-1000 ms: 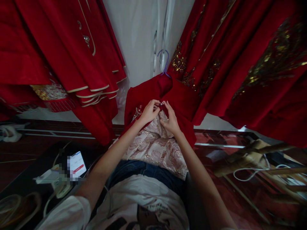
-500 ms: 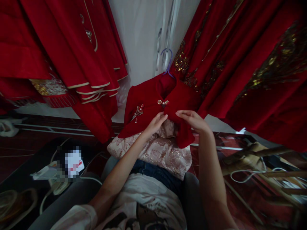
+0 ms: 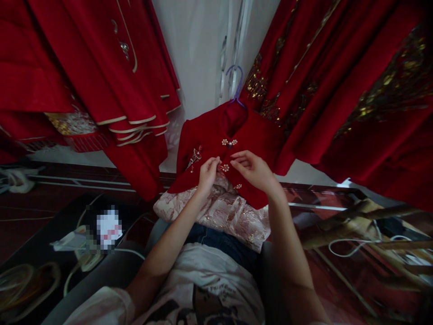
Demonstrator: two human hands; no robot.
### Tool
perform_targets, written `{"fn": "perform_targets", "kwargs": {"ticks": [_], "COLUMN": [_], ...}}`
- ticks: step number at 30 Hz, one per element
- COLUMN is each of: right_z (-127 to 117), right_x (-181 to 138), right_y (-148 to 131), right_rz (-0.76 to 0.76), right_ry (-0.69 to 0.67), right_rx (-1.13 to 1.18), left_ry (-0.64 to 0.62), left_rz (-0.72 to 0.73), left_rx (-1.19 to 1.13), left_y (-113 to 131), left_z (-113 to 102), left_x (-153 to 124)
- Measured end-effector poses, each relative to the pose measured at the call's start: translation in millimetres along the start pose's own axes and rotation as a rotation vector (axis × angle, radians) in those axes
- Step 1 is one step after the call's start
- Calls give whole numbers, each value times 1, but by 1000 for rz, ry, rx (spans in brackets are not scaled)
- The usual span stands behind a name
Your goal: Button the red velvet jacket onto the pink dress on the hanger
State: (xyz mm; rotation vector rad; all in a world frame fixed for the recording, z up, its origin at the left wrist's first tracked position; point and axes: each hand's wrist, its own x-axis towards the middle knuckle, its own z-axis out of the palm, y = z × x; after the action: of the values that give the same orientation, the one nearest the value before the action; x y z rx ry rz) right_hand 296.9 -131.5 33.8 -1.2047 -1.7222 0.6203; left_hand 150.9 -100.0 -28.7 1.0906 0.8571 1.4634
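Note:
A red jacket [image 3: 203,135] with beaded flower clasps hangs on a purple hanger [image 3: 239,85] in front of me, its lower part over pale pink brocade fabric [image 3: 213,210] on my lap. My left hand [image 3: 207,175] is closed, thumb and fingers pinching the jacket's front edge. Beside it shows a flower clasp [image 3: 225,167], between my two hands. My right hand [image 3: 252,168] hovers over the other front panel, fingers bent and a little apart, tips close to that clasp. The upper clasp [image 3: 229,142] joins the collar front. A beaded ornament [image 3: 195,155] decorates the jacket's left side.
Red garments [image 3: 135,81] with pale trim hang at left, and red garments with gold sequins [image 3: 257,83] hang at right. A dark surface [image 3: 30,253] with cables stands at lower left. Wooden poles [image 3: 341,221] and a white cable lie at right.
My right hand has moved left and let the front panel fall flat, so the lower flower clasps now show. My left hand has shifted slightly left and pinches the front edge.

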Motion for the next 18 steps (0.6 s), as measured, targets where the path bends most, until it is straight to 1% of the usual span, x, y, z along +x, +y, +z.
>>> {"fn": "perform_targets", "kwargs": {"ticks": [2, 4, 5, 7, 9, 11, 13, 14, 15, 18], "right_z": [25, 44, 50, 54, 48, 37, 25, 20, 15, 7], "right_x": [1, 4, 5, 7, 7, 6, 4, 4, 3, 5], "right_y": [6, 11, 12, 12, 9, 6, 4, 4, 4, 7], "right_rz": [-15, -53, -62, -53, -27, -5, 25, 42, 59, 95], "right_ry": [-25, 13, 31, 44, 47, 37, -19, -65, -113, -207], "right_rx": [-53, -118, -135, -135, -111, -82, -22, 22, 71, 193], "left_ry": [-15, -23, -15, 14, 75, 185, 300, 334, 334, 265], "left_rz": [19, 76, 114, 194, 287, 403, 490, 495, 469, 304], "left_rx": [60, 144, 191, 283, 392, 530, 658, 695, 704, 605], "left_y": [-1, -1, -1, 0, 2, 3, 2, 0, -3, -12], "left_z": [-5, -8, -10, -14, -23, -35, -50, -58, -65, -78], "left_x": [2, 2, 2, 3, 8, 18, 35, 45, 55, 79]}}
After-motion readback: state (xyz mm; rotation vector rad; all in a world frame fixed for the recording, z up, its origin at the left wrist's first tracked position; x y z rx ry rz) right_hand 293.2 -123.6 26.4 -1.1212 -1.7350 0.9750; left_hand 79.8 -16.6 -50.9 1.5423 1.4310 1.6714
